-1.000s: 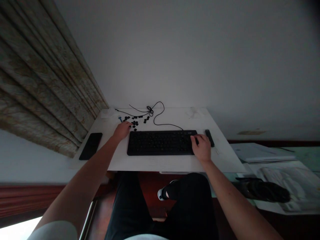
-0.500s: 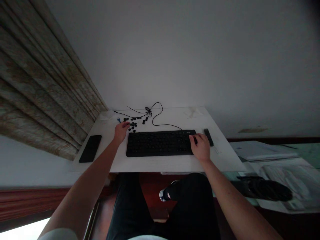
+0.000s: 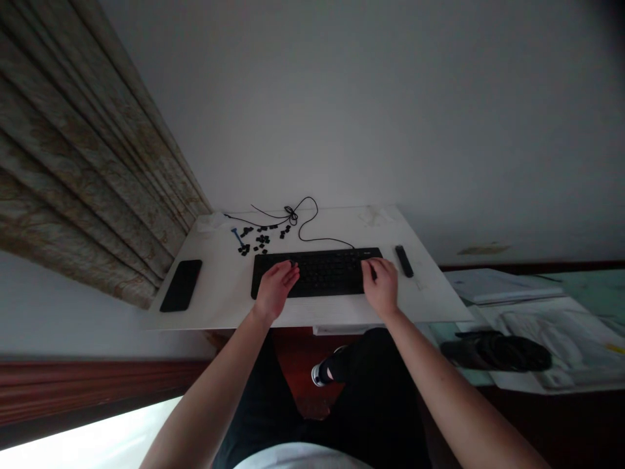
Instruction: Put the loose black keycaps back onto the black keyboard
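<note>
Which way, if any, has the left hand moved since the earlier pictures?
Yes: the left hand moved rightward, onto the black computer keyboard's left keys.

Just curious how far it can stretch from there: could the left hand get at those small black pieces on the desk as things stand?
Probably yes. The left hand rests on the black keyboard, and the small black pieces lie just past its far edge on the white desk. Only that keyboard edge seems to lie between them.

The left hand [image 3: 276,290] and right hand [image 3: 381,286] rest on opposite ends of a black keyboard [image 3: 322,273] on a white desk [image 3: 312,319]. Loose black keycaps [image 3: 261,242] and a tangled cable [image 3: 305,225] lie beyond it, with a phone [image 3: 180,285] to the left and a remote [image 3: 404,260] to the right.
</note>
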Available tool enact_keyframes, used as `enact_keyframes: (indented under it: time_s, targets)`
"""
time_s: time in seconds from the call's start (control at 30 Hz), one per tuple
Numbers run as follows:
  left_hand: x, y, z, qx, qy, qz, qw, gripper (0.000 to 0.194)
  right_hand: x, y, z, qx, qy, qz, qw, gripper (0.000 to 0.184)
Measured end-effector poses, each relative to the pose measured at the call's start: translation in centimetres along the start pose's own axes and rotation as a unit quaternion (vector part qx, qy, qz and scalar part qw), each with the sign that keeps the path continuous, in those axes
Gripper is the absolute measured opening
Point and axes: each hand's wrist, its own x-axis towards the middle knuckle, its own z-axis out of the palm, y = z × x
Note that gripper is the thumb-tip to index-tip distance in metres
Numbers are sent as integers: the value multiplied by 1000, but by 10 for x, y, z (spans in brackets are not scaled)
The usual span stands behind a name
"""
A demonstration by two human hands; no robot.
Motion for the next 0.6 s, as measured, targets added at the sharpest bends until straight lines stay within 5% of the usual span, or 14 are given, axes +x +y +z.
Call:
enact_keyframes:
  time_s: [0.07, 0.23, 0.6]
  targets:
    - [-9, -4, 8, 4, -8, -3, 1000, 23, -10, -34, 5, 121, -67, 30, 990, 34]
    - [-24, -6, 20, 3, -42, 2, 999, 28, -27, -100, 12, 363, -258, 123, 887, 47]
    - [-41, -17, 27, -17, -83, 18, 996, 30, -37, -109, 11, 436, -239, 171, 851, 38]
